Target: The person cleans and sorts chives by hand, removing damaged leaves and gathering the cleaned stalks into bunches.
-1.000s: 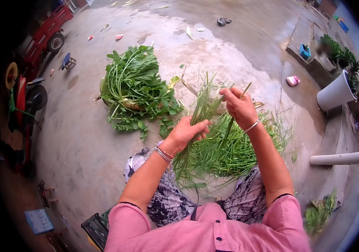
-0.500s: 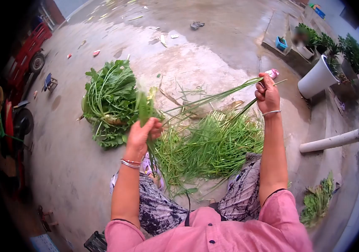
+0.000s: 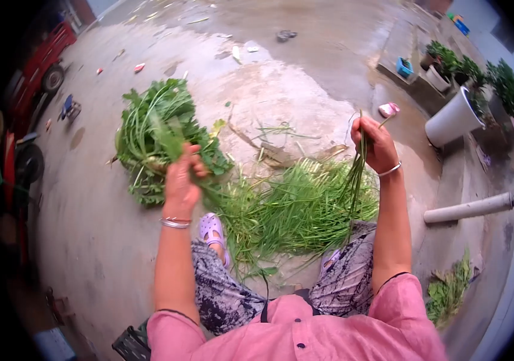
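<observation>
Long thin green chives (image 3: 354, 180) hang down from my right hand (image 3: 377, 143), whose fingers are pinched round their upper ends. My left hand (image 3: 183, 183) is closed on a blurred bunch of green blades (image 3: 168, 137) that sticks up beyond the fingers; they look like chives too. It is in front of a big leafy heap of greens (image 3: 158, 114) on the ground. Between my feet and beyond lies a loose pile of chives (image 3: 296, 207), its pale ends pointing away from me.
Concrete ground (image 3: 100, 240) surrounds me. A white planter (image 3: 454, 117) and potted plants stand on the right, with a white pipe (image 3: 467, 207) nearer. Wilted greens (image 3: 449, 289) lie at lower right. A red vehicle (image 3: 37, 60) stands at the far left.
The chives stretched between my hands have come apart and now hang from my right hand. My left hand has moved left and up, towards the leafy heap.
</observation>
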A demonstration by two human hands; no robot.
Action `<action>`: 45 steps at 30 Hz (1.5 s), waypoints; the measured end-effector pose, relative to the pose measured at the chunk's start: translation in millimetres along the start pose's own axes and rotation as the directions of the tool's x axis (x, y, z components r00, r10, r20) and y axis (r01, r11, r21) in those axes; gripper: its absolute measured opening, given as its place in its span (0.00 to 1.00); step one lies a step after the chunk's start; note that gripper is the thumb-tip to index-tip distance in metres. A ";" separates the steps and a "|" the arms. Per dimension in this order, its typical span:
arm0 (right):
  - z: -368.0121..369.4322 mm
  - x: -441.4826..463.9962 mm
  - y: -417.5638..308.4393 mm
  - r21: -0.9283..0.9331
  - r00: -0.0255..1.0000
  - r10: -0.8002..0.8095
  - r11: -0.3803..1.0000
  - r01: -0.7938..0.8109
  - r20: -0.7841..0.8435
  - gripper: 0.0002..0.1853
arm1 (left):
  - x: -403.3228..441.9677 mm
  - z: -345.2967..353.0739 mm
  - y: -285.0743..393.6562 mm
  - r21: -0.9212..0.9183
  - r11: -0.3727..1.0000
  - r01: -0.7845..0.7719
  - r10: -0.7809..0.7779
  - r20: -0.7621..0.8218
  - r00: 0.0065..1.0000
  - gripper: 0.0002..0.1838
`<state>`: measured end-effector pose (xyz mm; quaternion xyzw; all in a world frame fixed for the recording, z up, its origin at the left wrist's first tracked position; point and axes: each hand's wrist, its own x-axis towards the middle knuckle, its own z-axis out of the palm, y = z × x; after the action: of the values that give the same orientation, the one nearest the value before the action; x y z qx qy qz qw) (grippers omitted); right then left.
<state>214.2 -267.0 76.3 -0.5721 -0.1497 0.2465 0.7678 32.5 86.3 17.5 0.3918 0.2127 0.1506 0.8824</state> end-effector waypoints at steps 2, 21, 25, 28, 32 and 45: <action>29.2 -0.7 4.6 -0.005 0.992 0.081 0.997 -0.081 0.100 0.12 | -6.3 15.3 -14.4 0.022 0.998 0.056 -0.057 0.045 0.997 0.17; 99.1 0.1 36.7 -0.368 0.915 0.374 0.881 -0.299 0.152 0.12 | -4.0 40.6 -22.9 0.072 0.997 0.041 -0.050 0.132 0.990 0.06; 76.3 5.2 26.2 -0.050 0.980 0.197 0.979 -0.196 0.029 0.10 | 4.3 25.3 -18.9 0.126 0.991 0.054 -0.063 0.070 0.996 0.08; 55.0 11.3 23.9 0.098 0.992 0.128 0.987 -0.125 -0.021 0.11 | -0.8 32.7 -19.5 0.276 0.958 0.074 -0.098 0.072 0.993 0.09; 36.6 17.2 27.5 0.272 0.978 0.101 0.961 -0.048 -0.182 0.14 | -4.4 38.4 -30.2 0.388 0.911 0.138 -0.202 0.129 0.971 0.08; 24.7 19.0 29.6 0.329 0.931 0.069 0.942 0.057 -0.358 0.14 | -12.2 53.3 -52.2 0.435 0.868 0.238 -0.359 0.221 0.907 0.06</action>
<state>211.3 -230.0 54.6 -0.4698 0.0412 0.1601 0.8672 53.4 13.8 13.3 0.5428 0.1637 -0.0956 0.8182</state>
